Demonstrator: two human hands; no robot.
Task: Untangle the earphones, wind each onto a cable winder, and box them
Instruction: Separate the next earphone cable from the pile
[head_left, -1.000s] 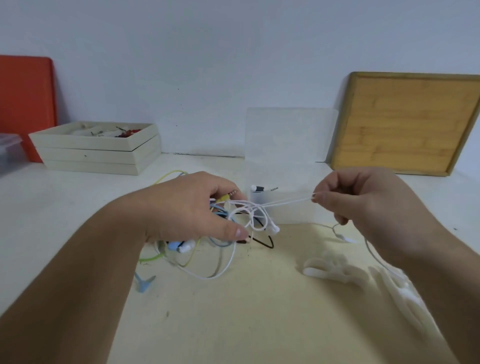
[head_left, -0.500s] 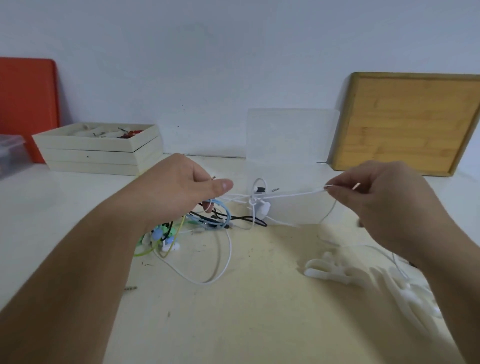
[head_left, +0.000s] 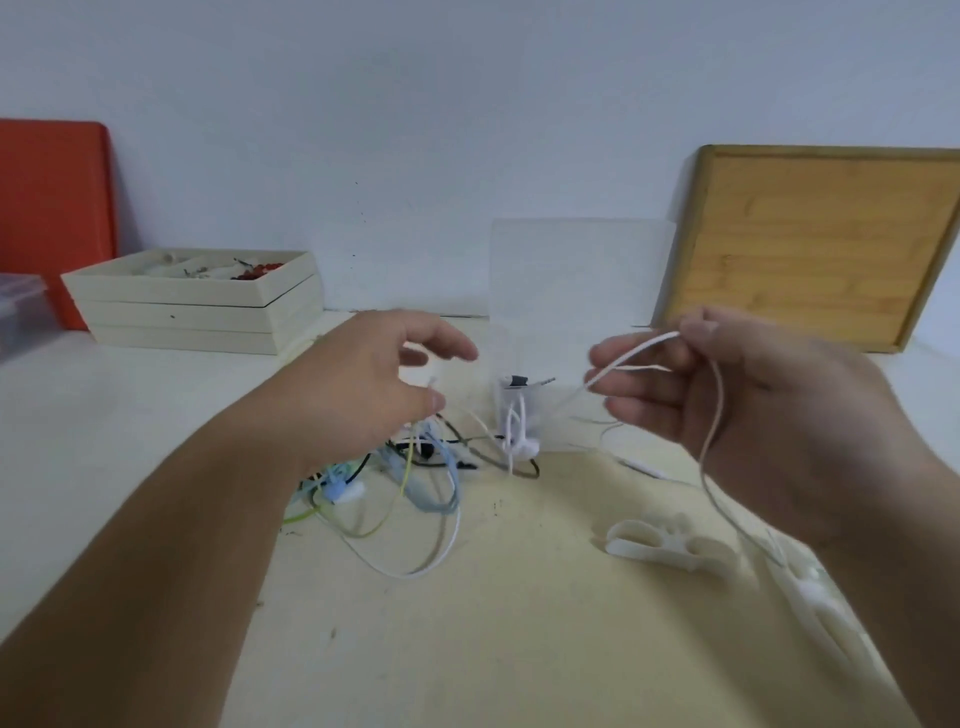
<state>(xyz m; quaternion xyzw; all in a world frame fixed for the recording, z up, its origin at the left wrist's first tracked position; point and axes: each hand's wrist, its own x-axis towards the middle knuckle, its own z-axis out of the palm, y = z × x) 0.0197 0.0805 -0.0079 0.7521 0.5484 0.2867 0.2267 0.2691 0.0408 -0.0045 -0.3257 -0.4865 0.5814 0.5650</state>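
Just right of centre, right hand (head_left: 753, 405) up above the table (head_left: 519, 649), thumb and forefinger pinching a white cable (head_left: 636, 351) at the top of its loop, other fingers curled loosely beneath. From the pinch, one stretch of that cable slanting down and left toward the middle of the frame, another dropping past the palm to the table at lower right.

Left of centre, left hand (head_left: 374, 389) hovering over the tangle of earphones (head_left: 415, 473), fingers spread and loosely bent, thumb apart from forefinger, gripping nothing plainly visible; too blurred to tell whether a thin strand touches the thumb tip. Below that hand, on the table, blue, yellow-green, black and white cords crossed over one another, a white loop trailing toward the lower middle.

Just right of the tangle, white earbuds (head_left: 524, 447) against the front of a clear box (head_left: 582, 280), lid upright at the back; a black-and-silver plug (head_left: 519, 381) at the box's rim.

Lower right, a white cable winder (head_left: 660, 543) flat on the table, a second winder (head_left: 826, 618) beside it, partly behind the right wrist.

Upper right, a wooden board (head_left: 810, 244) leaning on the wall; upper left, an orange board (head_left: 52, 208) and stacked cream trays (head_left: 197, 306).
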